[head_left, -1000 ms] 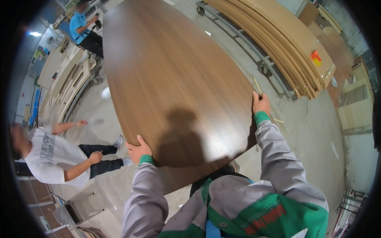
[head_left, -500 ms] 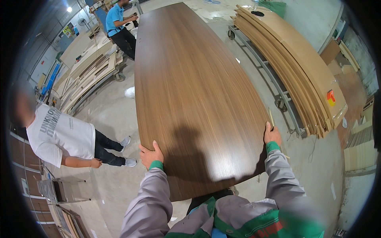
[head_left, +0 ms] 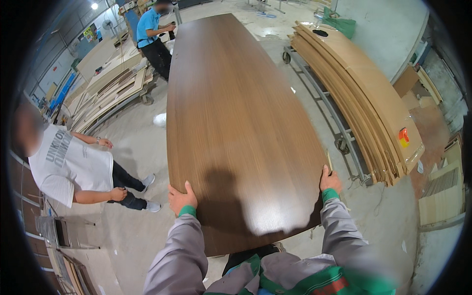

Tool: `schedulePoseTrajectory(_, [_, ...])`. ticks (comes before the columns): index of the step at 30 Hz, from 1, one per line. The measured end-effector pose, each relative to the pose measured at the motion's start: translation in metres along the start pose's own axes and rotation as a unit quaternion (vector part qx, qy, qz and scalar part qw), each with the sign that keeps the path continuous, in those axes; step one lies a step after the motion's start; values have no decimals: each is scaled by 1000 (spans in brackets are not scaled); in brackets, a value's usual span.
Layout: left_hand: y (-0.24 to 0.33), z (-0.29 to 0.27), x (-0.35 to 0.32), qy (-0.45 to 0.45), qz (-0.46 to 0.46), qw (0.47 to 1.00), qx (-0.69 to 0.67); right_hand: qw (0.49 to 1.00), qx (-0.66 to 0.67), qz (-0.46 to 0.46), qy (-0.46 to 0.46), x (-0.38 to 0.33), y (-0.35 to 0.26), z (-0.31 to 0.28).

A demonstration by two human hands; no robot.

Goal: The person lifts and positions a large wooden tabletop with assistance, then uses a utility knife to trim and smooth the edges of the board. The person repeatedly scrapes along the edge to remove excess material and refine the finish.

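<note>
Grey concrete workshop floor (head_left: 142, 147)

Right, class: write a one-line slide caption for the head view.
Left hand and right hand grip the edges of a long brown wood-grain panel.

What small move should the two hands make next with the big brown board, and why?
Probably keep both grips and ease the wooden board straight forward. The left hand and right hand clasp its near side edges; the cart of stacked panels stands close on the right.
</note>
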State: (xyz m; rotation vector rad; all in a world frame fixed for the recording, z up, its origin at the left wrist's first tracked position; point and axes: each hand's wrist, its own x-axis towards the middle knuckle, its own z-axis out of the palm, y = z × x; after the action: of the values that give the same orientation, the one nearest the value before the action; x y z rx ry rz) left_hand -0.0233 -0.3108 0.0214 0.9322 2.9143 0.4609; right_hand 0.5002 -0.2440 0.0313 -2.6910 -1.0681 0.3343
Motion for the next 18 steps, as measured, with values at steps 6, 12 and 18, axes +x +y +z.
schedulePoseTrajectory(6, [-2, 2, 0, -4, -3, 1000, 4, 1000, -10, 0, 2, 0, 1, -1])
schedulePoseTrajectory(12, [-2, 3, 1, 3, 0, 1000, 9, 999, 29, -20, 32, 2, 6, 4])
schedulePoseTrajectory(18, [-2, 3, 0, 5, 0, 1000, 7, 1000, 10, -13, 20, 3, 6, 7])
